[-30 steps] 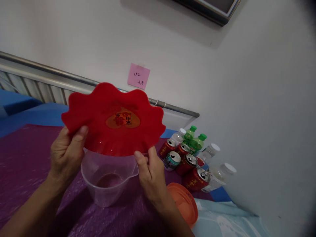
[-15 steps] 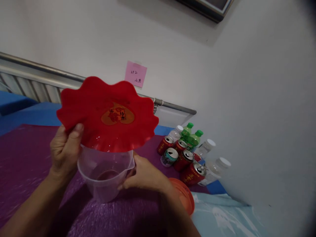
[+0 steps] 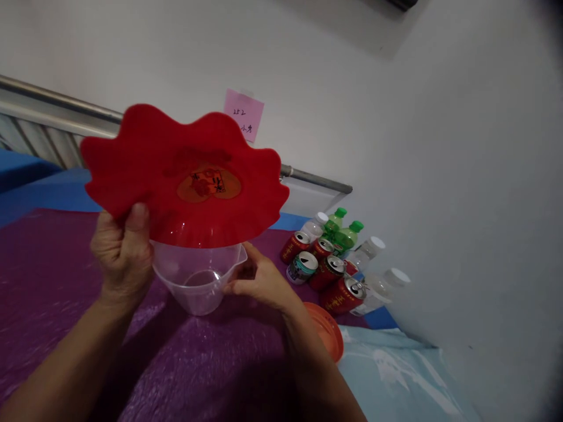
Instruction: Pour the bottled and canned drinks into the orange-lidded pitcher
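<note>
My left hand (image 3: 125, 252) pinches the near left rim of a red wavy-edged plate (image 3: 153, 164), thumb on its upper face. The plate is tilted toward me and shows an orange printed patch in its centre. Below it is a clear plastic measuring jug (image 3: 196, 287), its far rim hidden behind the plate. With fingers curled at the jug's right side, just under the spout, my right hand (image 3: 261, 281) grips it; the handle itself is mostly covered. The jug looks empty apart from a faint sheen at the bottom.
Red drink cans (image 3: 343, 295), a teal-grey can (image 3: 302, 267), green-capped bottles (image 3: 347, 236) and white-capped clear bottles (image 3: 382, 290) stand in a cluster at the right. An orange round dish (image 3: 332, 334) lies beside my right forearm. Purple sheeting (image 3: 176, 363) covers the surface; behind is a wall with a pipe (image 3: 321, 179).
The plate has risen a little in view and tips more upright toward me. The jug has moved away from me and slightly right, with both hands still holding on.
</note>
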`<state>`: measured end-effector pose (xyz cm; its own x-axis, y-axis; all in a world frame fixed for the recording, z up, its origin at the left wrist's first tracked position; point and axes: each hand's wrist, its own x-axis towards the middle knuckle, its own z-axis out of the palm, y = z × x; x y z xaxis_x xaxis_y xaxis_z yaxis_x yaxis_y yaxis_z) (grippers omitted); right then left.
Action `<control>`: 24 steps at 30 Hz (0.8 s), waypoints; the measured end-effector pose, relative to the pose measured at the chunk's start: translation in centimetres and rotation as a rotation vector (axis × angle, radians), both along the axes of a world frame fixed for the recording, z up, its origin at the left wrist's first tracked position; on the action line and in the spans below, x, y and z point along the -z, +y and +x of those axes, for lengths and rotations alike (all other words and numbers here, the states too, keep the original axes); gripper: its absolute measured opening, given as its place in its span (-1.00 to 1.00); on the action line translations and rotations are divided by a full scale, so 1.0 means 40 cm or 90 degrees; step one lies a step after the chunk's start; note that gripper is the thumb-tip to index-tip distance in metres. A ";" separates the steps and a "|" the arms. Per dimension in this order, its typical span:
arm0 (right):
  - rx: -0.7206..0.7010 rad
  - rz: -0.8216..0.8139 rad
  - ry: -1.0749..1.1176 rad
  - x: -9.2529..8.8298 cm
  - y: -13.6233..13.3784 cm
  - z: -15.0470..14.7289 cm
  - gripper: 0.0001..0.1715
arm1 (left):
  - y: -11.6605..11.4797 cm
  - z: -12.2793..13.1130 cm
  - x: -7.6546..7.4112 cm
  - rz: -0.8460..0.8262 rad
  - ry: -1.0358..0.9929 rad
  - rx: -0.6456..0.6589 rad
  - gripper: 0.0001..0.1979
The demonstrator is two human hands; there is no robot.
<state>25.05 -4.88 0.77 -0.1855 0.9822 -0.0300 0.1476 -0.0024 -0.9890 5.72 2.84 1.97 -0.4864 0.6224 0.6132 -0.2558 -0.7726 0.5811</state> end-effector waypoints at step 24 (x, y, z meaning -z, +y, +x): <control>0.343 0.290 0.137 -0.026 -0.001 -0.015 -0.41 | -0.013 -0.025 -0.001 -0.276 0.216 -0.088 -0.60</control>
